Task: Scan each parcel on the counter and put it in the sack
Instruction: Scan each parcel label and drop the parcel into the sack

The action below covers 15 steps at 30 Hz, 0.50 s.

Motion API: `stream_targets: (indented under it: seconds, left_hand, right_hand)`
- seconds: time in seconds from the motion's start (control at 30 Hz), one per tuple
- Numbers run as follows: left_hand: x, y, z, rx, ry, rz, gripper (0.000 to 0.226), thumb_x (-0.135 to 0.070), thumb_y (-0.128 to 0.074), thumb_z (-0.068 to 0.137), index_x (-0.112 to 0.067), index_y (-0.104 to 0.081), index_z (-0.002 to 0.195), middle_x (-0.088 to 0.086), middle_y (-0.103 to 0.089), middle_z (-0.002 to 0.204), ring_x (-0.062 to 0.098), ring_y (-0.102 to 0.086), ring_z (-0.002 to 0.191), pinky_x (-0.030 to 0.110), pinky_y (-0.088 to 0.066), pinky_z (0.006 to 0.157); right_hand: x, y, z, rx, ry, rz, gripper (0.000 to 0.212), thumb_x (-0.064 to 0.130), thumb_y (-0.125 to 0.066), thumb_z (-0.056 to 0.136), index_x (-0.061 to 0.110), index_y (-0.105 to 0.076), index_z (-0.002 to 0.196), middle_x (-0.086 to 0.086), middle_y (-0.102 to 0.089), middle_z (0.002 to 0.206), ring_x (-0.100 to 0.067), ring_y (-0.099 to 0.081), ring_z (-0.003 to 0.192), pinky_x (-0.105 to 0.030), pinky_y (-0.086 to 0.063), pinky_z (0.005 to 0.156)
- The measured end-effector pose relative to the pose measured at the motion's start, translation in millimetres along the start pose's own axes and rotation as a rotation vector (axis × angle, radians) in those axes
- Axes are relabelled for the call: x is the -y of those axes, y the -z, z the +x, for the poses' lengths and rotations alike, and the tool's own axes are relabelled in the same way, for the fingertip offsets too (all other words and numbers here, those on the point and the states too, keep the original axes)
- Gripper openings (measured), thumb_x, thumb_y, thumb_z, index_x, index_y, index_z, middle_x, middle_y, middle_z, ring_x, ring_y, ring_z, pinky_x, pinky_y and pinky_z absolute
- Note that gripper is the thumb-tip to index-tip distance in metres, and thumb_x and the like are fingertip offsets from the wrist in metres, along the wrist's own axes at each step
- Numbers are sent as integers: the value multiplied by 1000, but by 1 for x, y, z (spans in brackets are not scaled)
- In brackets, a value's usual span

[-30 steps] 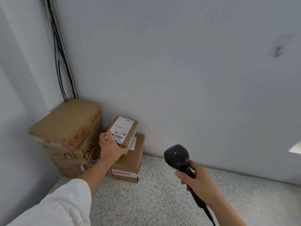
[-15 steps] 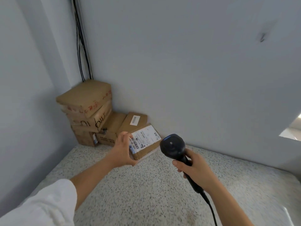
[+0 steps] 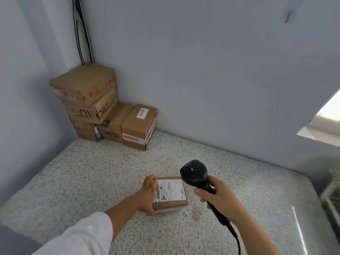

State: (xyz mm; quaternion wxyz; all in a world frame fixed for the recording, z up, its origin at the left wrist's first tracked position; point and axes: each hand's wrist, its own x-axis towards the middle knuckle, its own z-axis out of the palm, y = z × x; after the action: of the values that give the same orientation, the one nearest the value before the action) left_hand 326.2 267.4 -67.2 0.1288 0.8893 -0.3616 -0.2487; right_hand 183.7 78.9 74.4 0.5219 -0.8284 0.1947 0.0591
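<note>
A small brown cardboard parcel (image 3: 172,195) with a white barcode label facing up is low over the speckled counter (image 3: 92,177); whether it touches the counter I cannot tell. My left hand (image 3: 148,196) grips its left side. My right hand (image 3: 219,198) holds the handle of a black corded barcode scanner (image 3: 195,173), whose head hangs just above the parcel's right rear corner. No sack is in view.
Several brown cardboard boxes (image 3: 88,102) are stacked in the far left corner, with a labelled box (image 3: 138,127) at the stack's right. Black cables (image 3: 82,30) run down the wall corner. A metal edge (image 3: 331,196) borders the counter on the right.
My left hand lifted the small parcel off the corner stack and brought it toward me, down to the counter's middle. The scanner hand stayed beside it on the right.
</note>
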Motion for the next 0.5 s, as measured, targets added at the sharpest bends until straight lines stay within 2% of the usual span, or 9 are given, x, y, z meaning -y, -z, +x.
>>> stream_targets:
  seconds: [0.13, 0.2, 0.27, 0.33, 0.43, 0.5]
  left_hand:
    - [3, -12, 10, 10, 37, 32, 71, -14, -67, 83, -4, -17, 131, 13, 29, 150, 35, 24, 140, 32, -28, 113]
    - [4, -12, 14, -65, 59, 33, 60, 0, -58, 85, -5, -20, 131, 14, 28, 151, 35, 18, 142, 30, -41, 104]
    - [5, -10, 17, -187, 131, 15, 61, 9, -53, 83, -7, -22, 134, 15, 19, 153, 34, 4, 144, 29, -47, 97]
    - [8, -9, 19, -294, 196, -40, 64, 7, -54, 85, -9, -23, 138, 17, 7, 154, 32, -14, 141, 31, -46, 98]
    - [10, -13, 23, -373, 260, -252, 51, -3, -52, 90, -7, -27, 135, 17, -23, 144, 27, -40, 124, 30, -45, 93]
    - [6, -14, 26, -417, 314, -428, 51, -19, -56, 92, -5, -30, 134, 15, -33, 135, 26, -46, 115, 31, -44, 90]
  right_hand:
    - [-8, 1, -4, 7, -32, -13, 14, 22, -66, 84, 23, -59, 96, 2, -63, 74, -1, -57, 52, -20, -50, 56]
    - [-11, 0, -3, 21, -47, -29, 13, 23, -66, 84, 24, -58, 94, 2, -64, 72, 1, -55, 48, -19, -49, 57]
    - [-12, -1, -1, 30, -54, -42, 14, 23, -66, 84, 25, -58, 94, 3, -64, 73, 2, -56, 48, -20, -49, 58]
    - [-13, -3, 1, 40, -57, -53, 14, 24, -66, 84, 27, -58, 94, 4, -64, 74, 1, -58, 50, -21, -50, 60]
    - [-13, -6, 6, 60, -66, -47, 14, 24, -67, 83, 25, -58, 94, 4, -63, 76, 1, -59, 53, -22, -52, 61]
    - [-12, -8, 9, 71, -74, -36, 13, 23, -66, 84, 25, -58, 93, 4, -63, 75, 2, -58, 51, -21, -51, 59]
